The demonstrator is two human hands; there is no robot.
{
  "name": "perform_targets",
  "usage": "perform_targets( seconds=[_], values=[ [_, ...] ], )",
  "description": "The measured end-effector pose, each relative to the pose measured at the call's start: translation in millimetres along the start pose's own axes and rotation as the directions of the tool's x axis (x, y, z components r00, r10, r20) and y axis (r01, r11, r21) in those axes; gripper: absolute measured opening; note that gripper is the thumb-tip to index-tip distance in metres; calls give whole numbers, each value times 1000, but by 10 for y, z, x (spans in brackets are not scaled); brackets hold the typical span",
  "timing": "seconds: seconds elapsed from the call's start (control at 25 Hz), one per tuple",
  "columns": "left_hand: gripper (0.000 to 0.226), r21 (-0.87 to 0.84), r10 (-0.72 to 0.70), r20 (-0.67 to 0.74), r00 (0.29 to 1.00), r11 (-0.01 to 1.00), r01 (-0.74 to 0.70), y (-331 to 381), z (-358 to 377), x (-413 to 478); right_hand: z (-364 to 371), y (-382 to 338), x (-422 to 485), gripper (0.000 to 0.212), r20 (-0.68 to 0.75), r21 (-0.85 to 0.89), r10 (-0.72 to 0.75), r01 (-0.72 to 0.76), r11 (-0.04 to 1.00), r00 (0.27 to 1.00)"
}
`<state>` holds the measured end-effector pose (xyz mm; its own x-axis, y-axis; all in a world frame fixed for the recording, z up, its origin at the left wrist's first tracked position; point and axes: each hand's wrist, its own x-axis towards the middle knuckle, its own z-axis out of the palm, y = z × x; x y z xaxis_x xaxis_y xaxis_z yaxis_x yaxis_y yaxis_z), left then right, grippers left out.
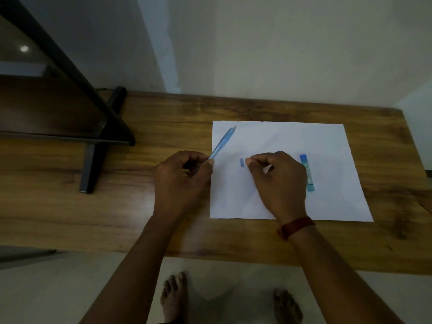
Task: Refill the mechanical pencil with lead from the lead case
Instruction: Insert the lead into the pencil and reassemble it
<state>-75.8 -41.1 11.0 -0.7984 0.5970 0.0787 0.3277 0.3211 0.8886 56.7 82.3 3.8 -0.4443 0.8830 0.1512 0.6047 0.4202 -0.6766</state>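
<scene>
My left hand [184, 174] grips the lower end of a light blue mechanical pencil [223, 142], which slants up and to the right over the corner of a white paper sheet [280, 136]. A small blue cap [242, 163] lies on the sheet between my hands. My right hand [278, 178] hovers over the sheet with its fingers curled and its thumb and forefinger tips together just right of the cap. I see nothing between those fingertips; a lead would be too thin to make out. The blue-green lead case [307, 174] lies on the sheet just right of my right hand.
The sheet lies on a wooden table [163, 118] against a pale wall. A dark monitor on a black stand [98, 148] fills the table's left side. My bare feet [175, 298] show on the floor below the table's front edge.
</scene>
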Motion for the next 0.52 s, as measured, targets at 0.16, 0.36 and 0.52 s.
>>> perform_targets(
  seconds=[0.16, 0.36, 0.52],
  values=[
    [14, 32, 6, 60, 998, 999, -8, -19, -59, -18, 132, -74, -72, 37, -27, -189, -76, 69, 980, 997],
    [16, 73, 107, 110, 988, 991, -115, -74, -147, -15, 204, -134, -69, 33, -54, -267, -98, 80, 960, 994],
    [16, 113, 155, 120, 981, 979, -168, -99, -166, 10, 186, -201, -46, 18, -39, -58, -34, 31, 998, 999]
  ],
)
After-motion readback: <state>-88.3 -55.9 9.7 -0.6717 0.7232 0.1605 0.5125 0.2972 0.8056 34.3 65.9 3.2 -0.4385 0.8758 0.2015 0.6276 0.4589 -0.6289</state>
